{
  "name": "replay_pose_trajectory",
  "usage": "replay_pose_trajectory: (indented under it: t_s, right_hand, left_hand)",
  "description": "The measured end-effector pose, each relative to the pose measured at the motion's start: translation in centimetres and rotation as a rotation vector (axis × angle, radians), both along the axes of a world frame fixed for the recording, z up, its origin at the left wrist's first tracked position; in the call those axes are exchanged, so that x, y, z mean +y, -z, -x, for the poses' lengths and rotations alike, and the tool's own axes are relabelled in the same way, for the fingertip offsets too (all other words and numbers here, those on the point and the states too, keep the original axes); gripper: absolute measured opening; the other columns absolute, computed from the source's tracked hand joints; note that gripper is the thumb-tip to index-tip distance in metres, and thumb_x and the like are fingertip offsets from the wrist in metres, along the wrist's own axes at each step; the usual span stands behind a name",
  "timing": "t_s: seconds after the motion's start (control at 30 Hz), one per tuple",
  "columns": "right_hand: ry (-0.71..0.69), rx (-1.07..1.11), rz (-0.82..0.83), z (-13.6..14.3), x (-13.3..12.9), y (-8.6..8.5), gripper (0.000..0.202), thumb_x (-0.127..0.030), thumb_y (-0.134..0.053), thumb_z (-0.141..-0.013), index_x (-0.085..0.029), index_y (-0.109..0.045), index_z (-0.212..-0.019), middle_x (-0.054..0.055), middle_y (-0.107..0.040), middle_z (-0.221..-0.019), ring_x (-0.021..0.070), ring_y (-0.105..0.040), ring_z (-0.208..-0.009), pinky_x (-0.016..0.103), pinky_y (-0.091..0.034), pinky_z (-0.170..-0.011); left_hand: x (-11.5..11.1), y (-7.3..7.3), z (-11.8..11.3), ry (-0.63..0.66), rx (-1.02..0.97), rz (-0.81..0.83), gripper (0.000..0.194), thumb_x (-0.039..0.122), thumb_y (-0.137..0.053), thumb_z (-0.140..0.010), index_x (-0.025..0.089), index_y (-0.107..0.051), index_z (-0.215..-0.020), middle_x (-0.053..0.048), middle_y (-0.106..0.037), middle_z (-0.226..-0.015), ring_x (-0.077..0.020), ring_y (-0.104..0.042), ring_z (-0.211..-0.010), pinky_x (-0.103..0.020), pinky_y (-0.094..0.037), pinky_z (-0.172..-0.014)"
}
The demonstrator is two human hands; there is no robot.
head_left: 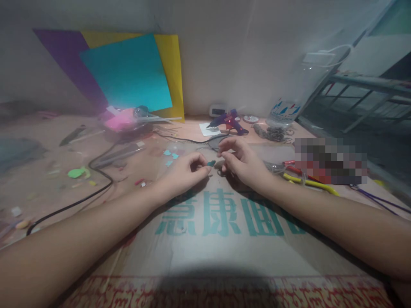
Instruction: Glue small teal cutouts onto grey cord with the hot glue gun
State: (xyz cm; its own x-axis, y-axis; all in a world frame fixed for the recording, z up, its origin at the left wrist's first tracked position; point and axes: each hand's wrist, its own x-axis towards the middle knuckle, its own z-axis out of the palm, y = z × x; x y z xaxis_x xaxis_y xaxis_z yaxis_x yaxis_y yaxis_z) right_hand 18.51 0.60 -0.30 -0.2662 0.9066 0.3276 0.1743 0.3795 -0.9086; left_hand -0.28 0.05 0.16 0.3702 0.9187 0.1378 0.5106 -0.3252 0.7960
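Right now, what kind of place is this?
Probably a home craft corner. Big purple, yellow and teal paper sheets lean on the wall, a purple hot glue gun sits behind, and the left hand pinches a small teal cut-out piece beside the right hand.

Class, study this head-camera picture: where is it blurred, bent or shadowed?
Head view: the left side smears into haze around the green foam scrap; wide-lens bending curves both forearms outward; a dark rounded shadow falls on the printed sack; sharpest where the left hand pinches a small teal piece beside the right hand.
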Motion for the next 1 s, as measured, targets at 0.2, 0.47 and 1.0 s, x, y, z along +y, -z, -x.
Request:
replay_pose_trajectory:
  t_s: [0.2,0.47,1.0]
  right_hand:
    - [0.110,-0.169,-0.112,-0.2,-0.2,-0.6,0.015,-0.030,-0.046,-0.090,-0.019,-0.056,-0.093,-0.001,-0.056,-0.074,0.0087,-0.049,-0.054,0.023,-0.040,-0.049]
    - [0.095,-0.276,-0.238,-0.2,-0.4,-0.9,0.016,-0.026,-0.053,-0.088,-0.020,-0.066,-0.093,0.003,-0.066,-0.095,0.0162,-0.061,-0.089,0.030,-0.046,-0.082]
    - [0.067,-0.421,-0.300,0.2,-0.8,-1.2,0.014,-0.027,-0.056,-0.085,-0.019,-0.063,-0.076,0.000,-0.064,-0.075,0.0140,-0.057,-0.072,0.026,-0.042,-0.069]
  left_hand:
    - [0.0,0.0,0.0,-0.006,0.004,-0.008,0.013,0.031,-0.054,-0.078,0.018,-0.055,-0.076,0.002,-0.057,-0.066,-0.0118,-0.050,-0.056,-0.023,-0.037,-0.053]
    - [-0.1,-0.2,0.0,0.008,-0.002,-0.015,0.012,0.029,-0.054,-0.078,0.018,-0.055,-0.076,0.003,-0.057,-0.066,-0.0117,-0.050,-0.058,-0.023,-0.037,-0.055]
    - [-0.3,-0.1,-0.1,0.069,0.038,-0.073,0.016,0.032,-0.053,-0.078,0.017,-0.056,-0.073,0.003,-0.054,-0.064,-0.0123,-0.049,-0.061,-0.023,-0.035,-0.055]
